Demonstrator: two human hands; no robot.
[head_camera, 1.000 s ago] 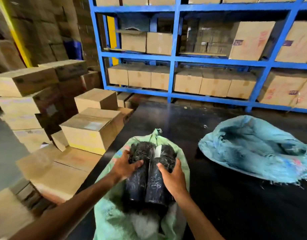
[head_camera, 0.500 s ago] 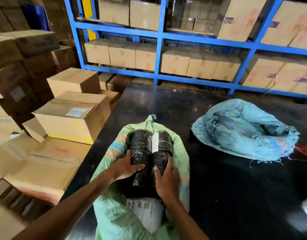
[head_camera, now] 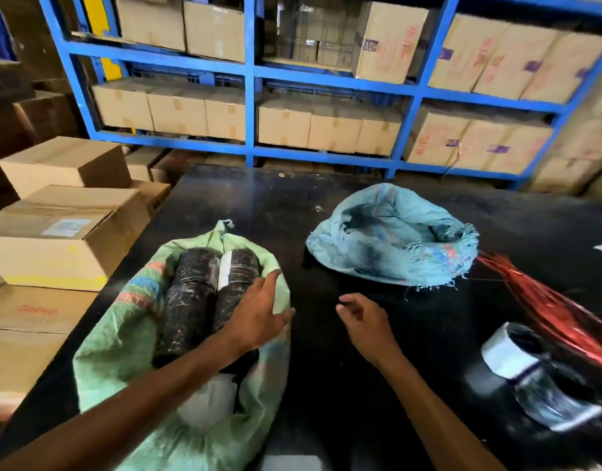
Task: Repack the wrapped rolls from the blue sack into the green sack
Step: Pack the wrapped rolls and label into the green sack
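Fingers of our left hand [head_camera: 258, 314] are spread and straight, holding nothing, hovering over the right rim of the pale green woven sack [head_camera: 122, 338]; whether they touch the cloth we cannot tell. Right hand [head_camera: 365, 317] fingers are loosely curled, empty, above bare black tabletop [head_camera: 275, 198] between the two sacks.

Head view, the only one: two black plastic-wrapped rolls [head_camera: 197, 294] lie side by side inside the green sack, near the table's left edge, mouth gaping toward us. Crumpled light blue woven sack [head_camera: 391, 239] sits right of centre, looking slack; any rolls inside are hidden. Another black-wrapped roll with white label [head_camera: 530, 379] lies near the right edge, beside red plastic strings [head_camera: 547, 300].

Risks, as we judge: the loose green mouth may fold over and block the next roll; the right-edge roll could roll away if nudged.

Pose: left forearm crosses the green sack diagonally, palm down; right forearm angles up-left, wrist slightly raised.
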